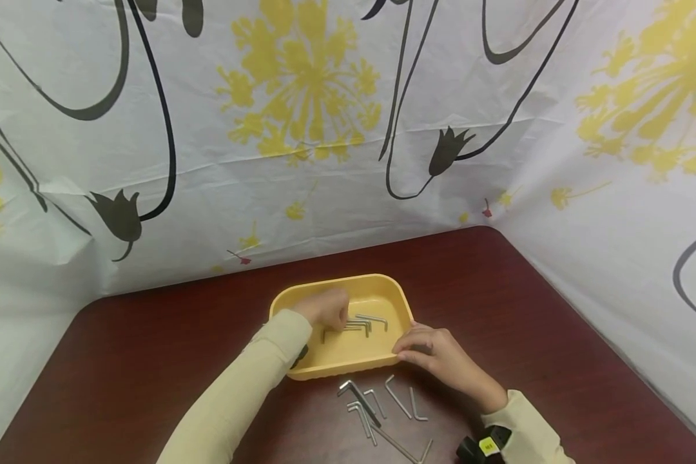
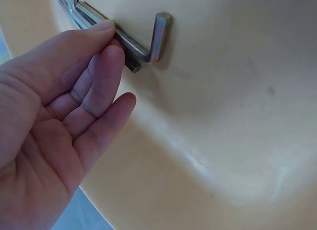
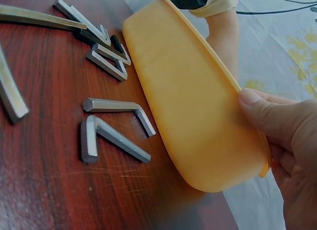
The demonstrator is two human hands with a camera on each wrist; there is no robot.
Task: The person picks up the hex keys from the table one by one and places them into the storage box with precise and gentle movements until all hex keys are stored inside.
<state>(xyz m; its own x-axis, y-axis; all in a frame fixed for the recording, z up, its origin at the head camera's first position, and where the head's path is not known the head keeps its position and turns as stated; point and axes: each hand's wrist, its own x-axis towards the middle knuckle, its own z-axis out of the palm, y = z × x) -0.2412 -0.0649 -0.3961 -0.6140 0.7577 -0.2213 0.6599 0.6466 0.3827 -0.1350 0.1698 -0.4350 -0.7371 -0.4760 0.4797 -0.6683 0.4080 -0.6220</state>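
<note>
Near the far table edge (image 1: 348, 259), a tray (image 1: 348, 368) was pinched by the right hand (image 1: 435, 351); partly hidden hex keys (image 2: 131, 43), by the left hand (image 1: 327, 308).

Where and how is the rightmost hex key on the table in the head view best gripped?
Pinch the hex key midway along its longer arm, probably from above and the right: it appears to lie flat, that arm points toward the tray, and the neighbouring key lies to its left.

Yellow tray (image 1: 377, 348) is showing plain, mostly silver hex keys (image 3: 111, 106) are glinting, reddish-brown table (image 1: 168, 361) is showing darker grain (wood-like), white far sheet (image 1: 348, 193) is bearing yellow blossoms (image 1: 313, 77), dark-grey tulips (image 1: 118, 219)
</note>
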